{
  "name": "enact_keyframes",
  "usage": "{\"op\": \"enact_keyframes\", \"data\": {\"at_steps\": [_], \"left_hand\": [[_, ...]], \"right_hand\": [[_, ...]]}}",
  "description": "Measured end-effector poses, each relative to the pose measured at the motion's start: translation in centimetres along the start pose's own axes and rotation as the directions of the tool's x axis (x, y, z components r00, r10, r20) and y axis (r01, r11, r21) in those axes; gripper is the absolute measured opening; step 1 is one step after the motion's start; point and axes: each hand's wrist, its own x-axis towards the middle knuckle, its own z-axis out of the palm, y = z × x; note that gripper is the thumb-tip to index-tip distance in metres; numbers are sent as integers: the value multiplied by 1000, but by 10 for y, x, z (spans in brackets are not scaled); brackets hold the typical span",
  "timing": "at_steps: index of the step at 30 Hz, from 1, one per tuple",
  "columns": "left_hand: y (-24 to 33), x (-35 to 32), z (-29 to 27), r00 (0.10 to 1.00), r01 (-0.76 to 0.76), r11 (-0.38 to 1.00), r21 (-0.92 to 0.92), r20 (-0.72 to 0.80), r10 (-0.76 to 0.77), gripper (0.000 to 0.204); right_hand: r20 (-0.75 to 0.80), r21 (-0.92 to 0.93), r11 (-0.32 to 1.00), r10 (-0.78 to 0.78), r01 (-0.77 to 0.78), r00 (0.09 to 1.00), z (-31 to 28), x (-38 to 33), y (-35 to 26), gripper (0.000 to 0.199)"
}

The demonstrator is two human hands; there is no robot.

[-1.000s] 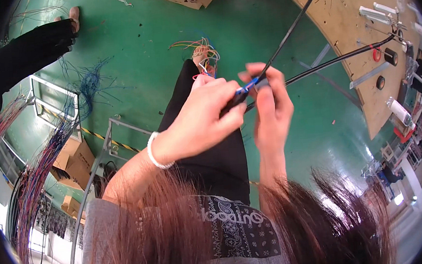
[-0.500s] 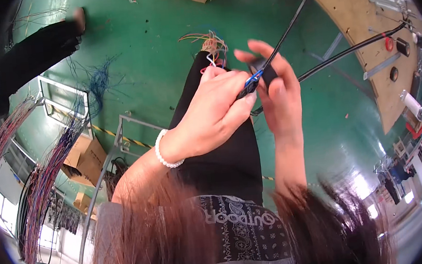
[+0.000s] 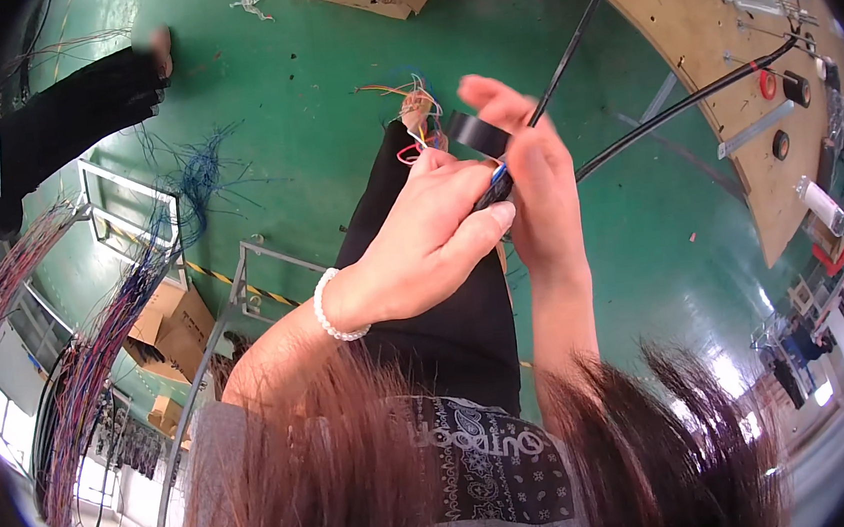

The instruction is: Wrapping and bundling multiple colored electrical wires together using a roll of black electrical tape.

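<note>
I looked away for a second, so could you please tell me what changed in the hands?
The right hand has brought a black tape roll up above the cable. The left hand still pinches the cable at the same spot.

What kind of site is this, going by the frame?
Most likely a wire-harness assembly shop. Bundles of coloured wires hang on racks at the left, a wooden assembly board carries clips and black cables, and the floor is painted green. The left hand and right hand hold a black cable.
</note>
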Motion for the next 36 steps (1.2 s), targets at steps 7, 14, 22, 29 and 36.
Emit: {"op": "enact_keyframes", "data": {"at_steps": [7,14,22,29,36], "left_hand": [[0,1,-11,995,-1,995,-98,97,10,18],[-4,0,16,974,-136,989,61,-175,145,6],[1,-6,-5,960,280,759,-588,162,-229,46],[7,-7,-11,937,344,743,-574,165,-306,96],[10,-9,-13,975,185,814,-550,206,-82,68]], "right_hand": [[-23,-125,978,166,-168,986,-32,-46,-45,62],[32,-295,954,-42,49,999,30,-10,-83,36],[-7,-472,881,-49,40,999,-12,-54,-33,40],[386,-718,460,-363,523,848,-13,-38,-45,55],[132,-335,802,-479,494,868,-22,-38,-25,15]]}}
